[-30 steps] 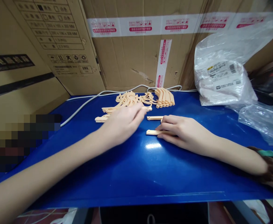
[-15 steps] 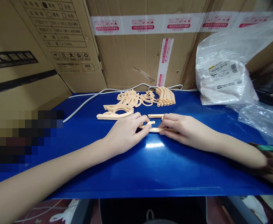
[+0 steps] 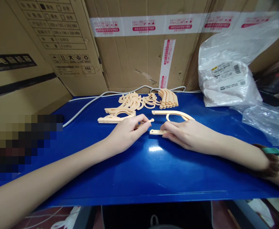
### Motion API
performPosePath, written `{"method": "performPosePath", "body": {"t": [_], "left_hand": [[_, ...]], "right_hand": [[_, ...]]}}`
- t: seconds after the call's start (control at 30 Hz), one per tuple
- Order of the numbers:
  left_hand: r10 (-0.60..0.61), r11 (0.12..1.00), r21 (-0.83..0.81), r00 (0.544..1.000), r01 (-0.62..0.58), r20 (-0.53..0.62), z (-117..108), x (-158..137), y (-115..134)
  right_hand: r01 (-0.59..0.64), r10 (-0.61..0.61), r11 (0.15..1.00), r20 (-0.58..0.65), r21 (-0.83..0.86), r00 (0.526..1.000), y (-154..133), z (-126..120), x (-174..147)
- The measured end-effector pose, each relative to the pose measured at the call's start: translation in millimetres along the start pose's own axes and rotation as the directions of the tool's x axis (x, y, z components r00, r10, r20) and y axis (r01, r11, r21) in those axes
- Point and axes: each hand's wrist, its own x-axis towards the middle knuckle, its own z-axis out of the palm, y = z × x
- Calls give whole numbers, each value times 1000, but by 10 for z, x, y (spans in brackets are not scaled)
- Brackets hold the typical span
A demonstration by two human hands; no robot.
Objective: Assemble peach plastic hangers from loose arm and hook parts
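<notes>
Fingers of the left hand (image 3: 122, 132) form a narrow pinch on a small piece (image 3: 151, 120), only its tip exposed; those of the right hand (image 3: 191, 132) grip a strip (image 3: 156, 132), thumb on the near side, its far part hidden. Clock directions take twelve as the table's (image 3: 129, 178) far edge. From the small piece's tip, the strip's holed end lies at six o'clock, near but apart; its long axis runs nine to three. The right hand, in contact, is the nearer. A looped part (image 3: 168, 112) lies at eleven from the right hand; a stack (image 3: 109, 120) at ten from the left.
</notes>
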Motion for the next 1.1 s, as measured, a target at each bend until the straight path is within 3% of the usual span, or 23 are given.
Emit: {"method": "performPosePath", "body": {"t": [0.17,0.6,1.1], "left_hand": [[7,1000,12,1000,-7,10,-15,-12,-7],[53,976,210,997,-63,54,-42,-8,-18],[44,978,202,997,-55,60,-47,-7,-33]], "right_hand": [[10,-16,995,-72,-95,997,-5,-10,-9],[0,-10,995,-103,-97,995,11,10,-17],[-6,-16,988,-139,-156,990,-31,-61,-30]]}}
